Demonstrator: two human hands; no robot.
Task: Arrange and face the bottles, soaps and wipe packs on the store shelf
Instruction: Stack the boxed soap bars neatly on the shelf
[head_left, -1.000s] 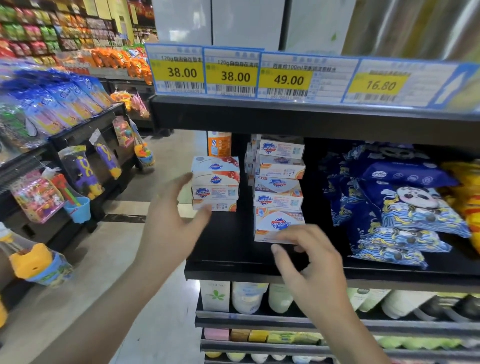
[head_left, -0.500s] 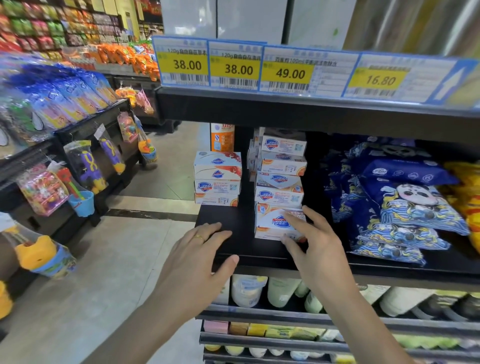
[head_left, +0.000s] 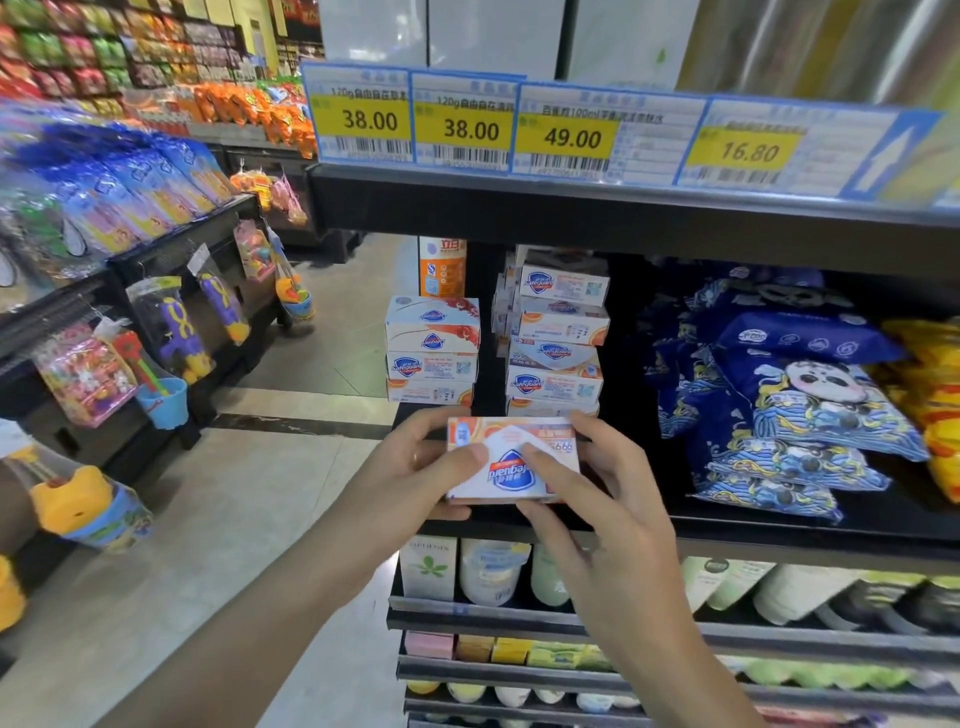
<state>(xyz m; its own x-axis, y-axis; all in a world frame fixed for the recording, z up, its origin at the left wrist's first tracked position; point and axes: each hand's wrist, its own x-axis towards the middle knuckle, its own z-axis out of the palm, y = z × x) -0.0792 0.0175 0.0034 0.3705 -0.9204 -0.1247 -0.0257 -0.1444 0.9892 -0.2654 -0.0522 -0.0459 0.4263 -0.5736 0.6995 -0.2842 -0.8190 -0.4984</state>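
We are in a store aisle, facing a black shelf (head_left: 779, 530) with yellow price tags (head_left: 571, 137) along the shelf edge above it. In front of the shelf, at its front edge, we hold a white soap box (head_left: 511, 460) in both hands, its logo upside down to us. Our left hand (head_left: 410, 478) grips the box's left end with the thumb laid across the top face; our right hand (head_left: 608, 499) grips the right end, its thumb also on top, fingers curled behind. Behind the box stand two stacks of soap boxes: a short left stack (head_left: 431, 353) at the shelf's left end and a taller right stack (head_left: 558, 332) just beside it. An orange bottle (head_left: 441, 265) stands behind the left stack. Blue wipe packs (head_left: 810, 410) lie piled further right, with yellow packs (head_left: 935, 384) at the far edge
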